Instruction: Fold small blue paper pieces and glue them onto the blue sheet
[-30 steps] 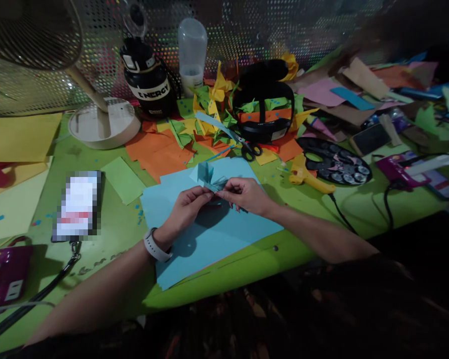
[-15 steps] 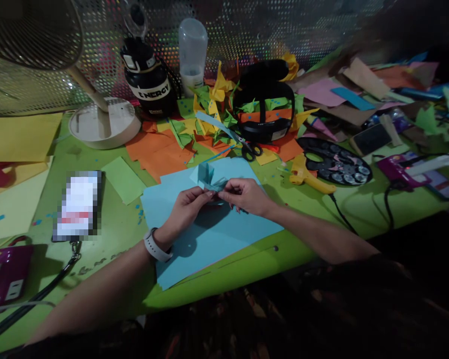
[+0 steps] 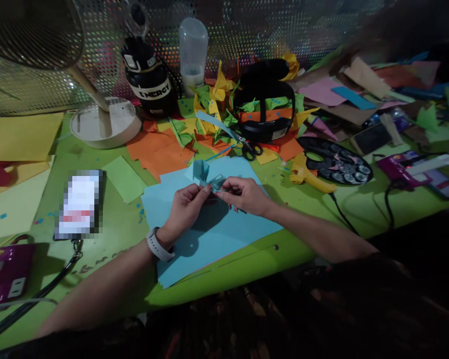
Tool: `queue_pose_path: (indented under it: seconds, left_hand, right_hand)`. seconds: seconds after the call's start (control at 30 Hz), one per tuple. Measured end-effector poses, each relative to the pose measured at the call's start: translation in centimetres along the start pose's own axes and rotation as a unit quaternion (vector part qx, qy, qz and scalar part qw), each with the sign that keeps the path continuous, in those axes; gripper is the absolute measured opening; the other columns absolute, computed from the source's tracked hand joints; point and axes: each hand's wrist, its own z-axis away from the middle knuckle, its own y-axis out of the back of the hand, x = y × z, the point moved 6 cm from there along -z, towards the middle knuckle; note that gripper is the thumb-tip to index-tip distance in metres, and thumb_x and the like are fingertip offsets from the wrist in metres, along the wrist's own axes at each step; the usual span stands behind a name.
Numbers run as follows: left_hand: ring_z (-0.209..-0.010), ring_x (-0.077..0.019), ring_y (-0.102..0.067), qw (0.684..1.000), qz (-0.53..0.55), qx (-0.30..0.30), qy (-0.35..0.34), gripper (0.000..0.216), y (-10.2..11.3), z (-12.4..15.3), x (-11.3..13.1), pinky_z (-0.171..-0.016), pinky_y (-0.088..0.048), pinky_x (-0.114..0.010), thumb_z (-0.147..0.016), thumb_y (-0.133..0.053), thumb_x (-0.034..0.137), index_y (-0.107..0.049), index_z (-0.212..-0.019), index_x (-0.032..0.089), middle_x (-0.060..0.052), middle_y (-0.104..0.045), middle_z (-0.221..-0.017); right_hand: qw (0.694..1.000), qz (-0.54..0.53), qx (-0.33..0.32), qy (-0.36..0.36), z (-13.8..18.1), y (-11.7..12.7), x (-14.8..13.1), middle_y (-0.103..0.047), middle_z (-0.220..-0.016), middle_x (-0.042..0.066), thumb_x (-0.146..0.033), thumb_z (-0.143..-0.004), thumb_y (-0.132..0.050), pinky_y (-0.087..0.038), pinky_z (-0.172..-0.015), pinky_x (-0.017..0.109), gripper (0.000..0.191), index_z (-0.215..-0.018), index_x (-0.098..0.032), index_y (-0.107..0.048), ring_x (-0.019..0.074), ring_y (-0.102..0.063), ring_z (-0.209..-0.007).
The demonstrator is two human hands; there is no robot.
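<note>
Between my two hands is a piece of folded blue paper (image 3: 200,171), with creased flaps that stand up from my fingertips. My left hand (image 3: 189,203) pinches its near left side between thumb and forefinger. On the other side, the fingers of my right hand (image 3: 243,195) are closed on the paper's right edge. Both hands are over a stack of light blue sheets (image 3: 224,239) at the table's front edge. My fingers cover the lower part of the folded paper.
Scissors (image 3: 250,148) lie behind the sheets, near orange paper (image 3: 160,154) and folded scraps. To the right are a yellow glue gun (image 3: 314,180) and a black palette (image 3: 340,162). A phone (image 3: 80,204), a fan base (image 3: 107,127) and a black bottle (image 3: 149,89) are to the left.
The folded paper has tilted and its flaps have shifted slightly in my fingers. My left thumb has moved up a little along it, while both hands keep their grip.
</note>
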Motion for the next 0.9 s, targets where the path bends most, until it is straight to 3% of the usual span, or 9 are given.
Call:
queue_pose_path:
  seconds: [0.2, 0.33, 0.43, 0.53, 0.63, 0.9]
  left_hand:
    - [-0.061, -0.0118, -0.059, 1.000, 0.023, 0.013, -0.012, 0.029, -0.1, 0.2, 0.5, -0.063, -0.050, -0.024, -0.077, -0.077, 0.044, -0.071, -0.070, 0.017, 0.000, -0.066, -0.064]
    - [-0.065, -0.0120, -0.061, 0.998, 0.042, 0.039, -0.016, 0.029, 0.1, 0.3, 0.9, -0.067, -0.051, -0.024, -0.077, -0.077, 0.045, -0.072, -0.073, 0.017, -0.001, -0.069, -0.070]
    - [-0.067, -0.0120, -0.063, 0.996, 0.074, 0.047, -0.009, 0.028, 0.1, 0.3, 0.8, -0.073, -0.052, -0.026, -0.077, -0.077, 0.045, -0.071, -0.072, 0.018, 0.000, -0.069, -0.069]
    - [-0.068, -0.0117, -0.061, 0.996, 0.079, 0.050, -0.007, 0.027, 0.0, 0.3, 0.7, -0.075, -0.051, -0.026, -0.078, -0.076, 0.044, -0.072, -0.071, 0.018, 0.002, -0.067, -0.068]
    - [-0.068, -0.0108, -0.057, 0.998, 0.037, 0.055, -0.024, 0.027, 0.0, 0.5, 0.8, -0.074, -0.047, -0.024, -0.080, -0.075, 0.042, -0.071, -0.067, 0.019, 0.003, -0.064, -0.066]
    - [-0.069, -0.0106, -0.057, 0.990, 0.130, 0.035, 0.045, 0.024, -0.7, 0.7, -0.1, -0.070, -0.045, -0.024, -0.074, -0.080, 0.040, -0.072, -0.067, 0.019, 0.001, -0.067, -0.071]
  right_hand:
    - [0.999, 0.026, -0.007, 0.034, 0.4, 0.0, -0.8, -0.057, -0.057, -0.004, -0.047, -0.088, -0.061, -0.043, -0.047, 0.022, 0.029, -0.082, -0.018, -0.059, 0.0084, -0.054, -0.047]
    - [0.992, 0.043, 0.069, 0.095, 1.2, 0.7, -1.9, -0.059, -0.066, -0.004, -0.044, -0.087, -0.064, -0.045, -0.052, 0.022, 0.031, -0.104, -0.019, -0.062, 0.0080, -0.054, -0.052]
    - [0.989, -0.012, 0.125, 0.083, 1.4, 1.6, -1.9, -0.056, -0.064, -0.005, -0.047, -0.086, -0.065, -0.044, -0.047, 0.022, 0.030, -0.098, -0.020, -0.058, 0.0073, -0.051, -0.048]
    - [0.995, -0.066, 0.079, 0.019, 0.7, 1.1, -1.0, -0.055, -0.061, -0.006, -0.051, -0.080, -0.071, -0.043, -0.041, 0.021, 0.035, -0.081, -0.020, -0.054, 0.0069, -0.050, -0.046]
    - [0.995, -0.094, 0.007, -0.030, 0.2, -0.1, -0.3, -0.060, -0.061, -0.004, -0.054, -0.074, -0.075, -0.045, -0.042, 0.020, 0.041, -0.079, -0.018, -0.057, 0.0073, -0.054, -0.046]
    - [0.980, -0.185, -0.015, -0.069, 0.2, -0.9, -0.1, -0.064, -0.055, -0.003, -0.052, -0.070, -0.080, -0.044, -0.041, 0.019, 0.041, -0.069, -0.016, -0.059, 0.0074, -0.056, -0.041]
